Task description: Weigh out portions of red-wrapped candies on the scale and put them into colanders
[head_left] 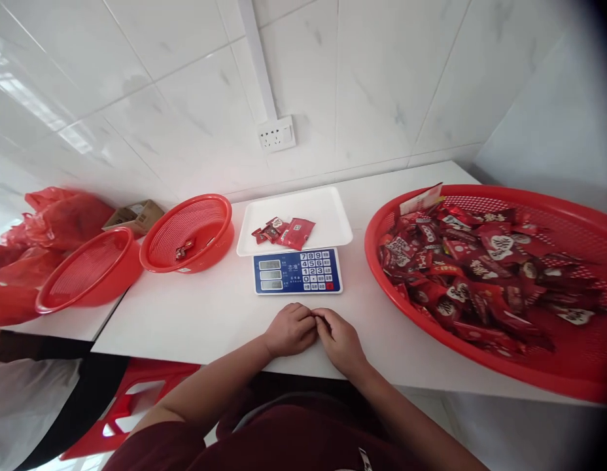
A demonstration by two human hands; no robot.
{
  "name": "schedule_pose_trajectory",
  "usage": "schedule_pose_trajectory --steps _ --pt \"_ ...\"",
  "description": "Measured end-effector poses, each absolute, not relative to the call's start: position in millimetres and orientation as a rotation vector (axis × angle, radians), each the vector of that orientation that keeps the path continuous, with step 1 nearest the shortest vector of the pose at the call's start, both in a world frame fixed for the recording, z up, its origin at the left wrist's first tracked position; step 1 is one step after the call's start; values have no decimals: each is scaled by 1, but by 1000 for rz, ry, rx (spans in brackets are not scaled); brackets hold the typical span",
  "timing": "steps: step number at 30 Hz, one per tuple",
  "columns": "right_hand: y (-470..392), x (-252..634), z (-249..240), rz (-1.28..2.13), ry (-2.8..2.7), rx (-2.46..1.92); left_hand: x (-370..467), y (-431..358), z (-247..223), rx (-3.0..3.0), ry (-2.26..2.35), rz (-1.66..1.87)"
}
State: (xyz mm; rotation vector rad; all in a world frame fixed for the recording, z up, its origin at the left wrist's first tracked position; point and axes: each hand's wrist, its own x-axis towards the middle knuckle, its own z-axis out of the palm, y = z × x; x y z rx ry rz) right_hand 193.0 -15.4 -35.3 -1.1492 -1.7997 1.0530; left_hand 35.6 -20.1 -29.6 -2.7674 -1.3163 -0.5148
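Note:
My left hand (292, 329) and my right hand (340, 341) meet at the table's front, just below a digital scale. Both are closed, fingertips touching each other; whatever might be pinched between them is hidden. The scale's blue keypad panel (297, 271) faces me, with several number keys and small displays. Behind the panel, its white weighing tray (328, 212) carries a flat red packet (297, 233) and several smaller red-and-brown wrapped pieces (271, 229). To the right of my hands stands a large red plastic basket (389, 288), holding many red snack packets (473, 275).
Left of the scale is a round red basket (186, 267) with a few small wrapped pieces. Farther left are another red basket (90, 294), a cardboard box (137, 214) and red plastic bags (68, 219). A person's sleeve (19, 347) shows at the left edge, near a red stool (121, 399).

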Motion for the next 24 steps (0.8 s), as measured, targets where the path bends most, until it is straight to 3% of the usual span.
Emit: schedule_pose_trajectory --steps 24 --pt "-22 199 -28 938 -1896 -1129 33 -17 -27 -2900 -1280 -598"
